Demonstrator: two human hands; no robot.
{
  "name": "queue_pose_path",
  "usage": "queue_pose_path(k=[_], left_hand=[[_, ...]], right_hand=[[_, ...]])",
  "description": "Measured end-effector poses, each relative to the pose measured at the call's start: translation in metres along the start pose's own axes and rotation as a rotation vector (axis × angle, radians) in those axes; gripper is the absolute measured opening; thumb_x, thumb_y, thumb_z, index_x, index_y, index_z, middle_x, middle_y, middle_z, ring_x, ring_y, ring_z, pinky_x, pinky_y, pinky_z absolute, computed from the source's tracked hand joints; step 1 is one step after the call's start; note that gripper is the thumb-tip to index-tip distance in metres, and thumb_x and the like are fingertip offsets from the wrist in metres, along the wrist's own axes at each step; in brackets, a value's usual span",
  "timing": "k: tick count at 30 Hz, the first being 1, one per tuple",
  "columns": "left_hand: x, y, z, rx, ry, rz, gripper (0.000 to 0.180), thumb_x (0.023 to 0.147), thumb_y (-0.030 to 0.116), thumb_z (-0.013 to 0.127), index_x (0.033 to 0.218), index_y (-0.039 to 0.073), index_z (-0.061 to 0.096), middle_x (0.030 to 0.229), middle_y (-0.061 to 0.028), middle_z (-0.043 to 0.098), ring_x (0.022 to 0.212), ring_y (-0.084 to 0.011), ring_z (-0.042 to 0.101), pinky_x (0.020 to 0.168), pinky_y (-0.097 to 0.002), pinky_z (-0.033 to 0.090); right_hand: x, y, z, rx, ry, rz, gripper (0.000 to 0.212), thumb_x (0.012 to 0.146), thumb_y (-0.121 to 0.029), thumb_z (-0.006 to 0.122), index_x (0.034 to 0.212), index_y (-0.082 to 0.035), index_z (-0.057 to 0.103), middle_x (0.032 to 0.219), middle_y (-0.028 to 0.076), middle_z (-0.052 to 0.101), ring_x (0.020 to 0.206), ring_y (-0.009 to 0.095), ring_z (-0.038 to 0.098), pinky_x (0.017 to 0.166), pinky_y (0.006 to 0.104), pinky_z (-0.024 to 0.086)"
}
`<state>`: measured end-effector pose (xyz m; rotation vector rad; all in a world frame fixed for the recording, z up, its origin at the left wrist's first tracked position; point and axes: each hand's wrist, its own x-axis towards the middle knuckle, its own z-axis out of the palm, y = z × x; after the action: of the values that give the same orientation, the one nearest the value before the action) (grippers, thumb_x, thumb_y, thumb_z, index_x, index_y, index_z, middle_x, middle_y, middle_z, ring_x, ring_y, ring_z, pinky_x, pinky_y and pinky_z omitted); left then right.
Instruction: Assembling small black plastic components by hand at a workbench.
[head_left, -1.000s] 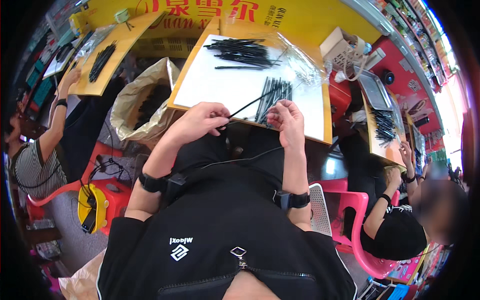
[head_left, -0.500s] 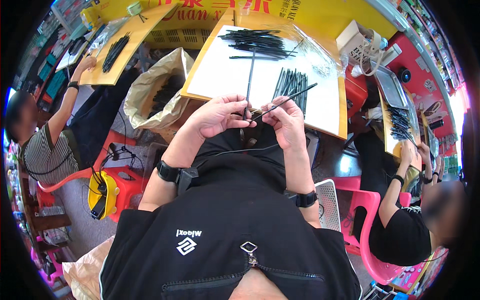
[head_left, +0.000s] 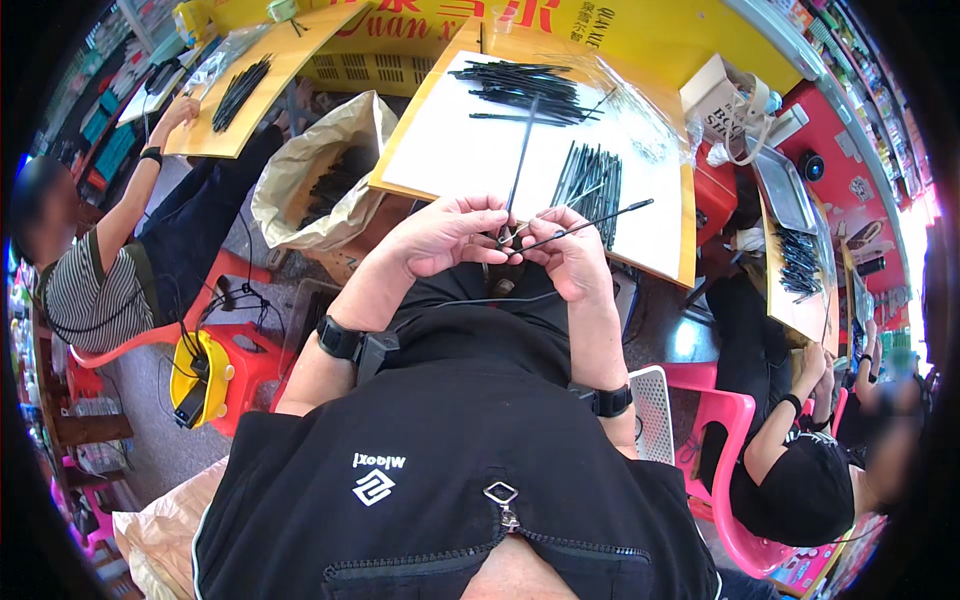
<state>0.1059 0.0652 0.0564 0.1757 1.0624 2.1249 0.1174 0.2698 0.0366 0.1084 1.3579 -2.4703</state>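
In front of my lap, my left hand [head_left: 452,236] pinches a thin black stick [head_left: 522,150], which stands up from the fingertips toward the table. My right hand [head_left: 572,258] grips a second thin black stick [head_left: 610,217], slanting up to the right. The lower ends of both come close together between my fingertips; whether they touch is hard to tell. Beyond my hands, a loose heap of black sticks [head_left: 525,88] and a neater bundle of similar sticks [head_left: 588,185] lie on the white-topped table [head_left: 430,140].
Thin wiry strands [head_left: 640,115] lie at the table's far right. A paper sack [head_left: 285,215] holding dark pieces stands left of the table. A yellow bucket [head_left: 188,370] rests by a red stool [head_left: 250,375]. People sit at both sides with their own black sticks.
The stick in my left hand has tilted to the right at its top. My right hand's stick now lies flatter. Both hands have shifted slightly, and their fingertips have drawn closer around the stick ends.
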Motion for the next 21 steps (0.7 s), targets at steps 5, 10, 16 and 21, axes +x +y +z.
queue_pose_path(k=[5,10,16,21], left_hand=[[-0.0005,-0.0018,0.0005,0.023,0.044,0.029,0.013,0.094,0.014,0.051,0.099,0.002,0.054,0.089,-0.0119,0.064,0.083,-0.0251,0.068,0.066,-0.0237,0.059],[0.0003,-0.0035,-0.0009,0.033,0.047,0.022,0.014,0.093,0.014,0.052,0.099,0.002,0.055,0.089,-0.0116,0.064,0.083,-0.0246,0.068,0.066,-0.0239,0.059],[0.0001,-0.0055,-0.0032,0.041,0.041,0.018,0.014,0.093,0.015,0.053,0.099,0.002,0.055,0.089,-0.0111,0.064,0.082,-0.0245,0.068,0.067,-0.0250,0.059],[0.0003,-0.0084,-0.0038,0.056,0.010,0.039,0.014,0.093,0.015,0.052,0.100,0.002,0.055,0.090,-0.0097,0.063,0.082,-0.0232,0.067,0.068,-0.0257,0.059]], right_hand=[[0.0019,0.0018,-0.0025,-0.006,-0.002,0.011,0.012,0.082,-0.005,0.065,0.089,0.000,0.056,0.079,0.013,0.066,0.067,0.017,0.066,0.057,0.0255,0.055],[0.0027,0.0025,-0.0041,-0.014,-0.007,0.024,0.012,0.083,-0.005,0.064,0.089,0.000,0.056,0.079,0.013,0.066,0.067,0.017,0.066,0.056,0.0252,0.055],[0.0037,0.0037,-0.0033,-0.016,0.000,0.044,0.009,0.083,-0.005,0.063,0.089,-0.001,0.057,0.078,0.011,0.066,0.068,0.016,0.065,0.057,0.0251,0.055],[0.0054,0.0076,-0.0085,-0.005,-0.013,0.061,0.008,0.083,-0.006,0.063,0.088,-0.002,0.057,0.078,0.010,0.066,0.067,0.014,0.065,0.058,0.0249,0.055]])
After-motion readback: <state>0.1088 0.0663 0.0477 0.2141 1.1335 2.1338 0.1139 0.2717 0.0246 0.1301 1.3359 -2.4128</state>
